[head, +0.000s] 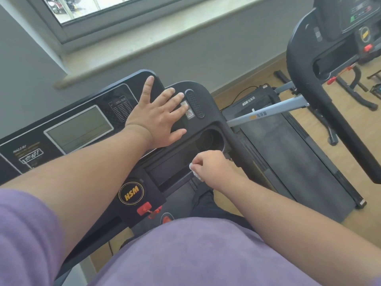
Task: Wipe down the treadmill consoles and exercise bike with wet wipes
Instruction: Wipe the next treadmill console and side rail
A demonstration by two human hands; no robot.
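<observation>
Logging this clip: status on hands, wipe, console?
Left hand flat on the treadmill console. Right hand pinching a wet wipe over the tray. Nothing in the way.

Wet wipe point(194, 176) mostly concealed inside right hand point(210, 169). Second treadmill point(338, 38) at one o'clock cut by frame edge. Console point(68, 129) print illegible.
</observation>
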